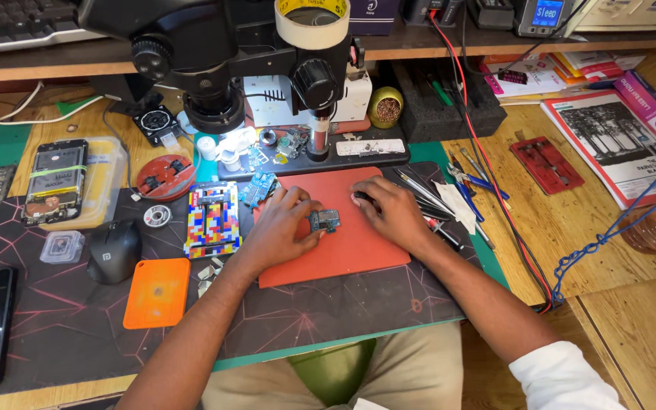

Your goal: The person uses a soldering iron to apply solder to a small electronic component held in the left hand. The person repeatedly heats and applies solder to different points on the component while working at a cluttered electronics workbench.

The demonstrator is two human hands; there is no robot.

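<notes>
A person's two hands rest on a red mat (pixel 343 250) on a cluttered counter (pixel 571 220), below a black microscope (pixel 214 53). The left hand (pixel 279 228) pinches a small circuit board (pixel 324 221) at the mat's middle, fingers closed on its left edge. The right hand (pixel 389 212) lies just right of the board, fingers curled down onto the mat; whether they grip anything cannot be told. A black mouse (pixel 113 250) and an orange pad (pixel 157 292) lie to the left.

Small dark circuit board (pixel 325 221) lies flat on red mat (pixel 358 250).
</notes>
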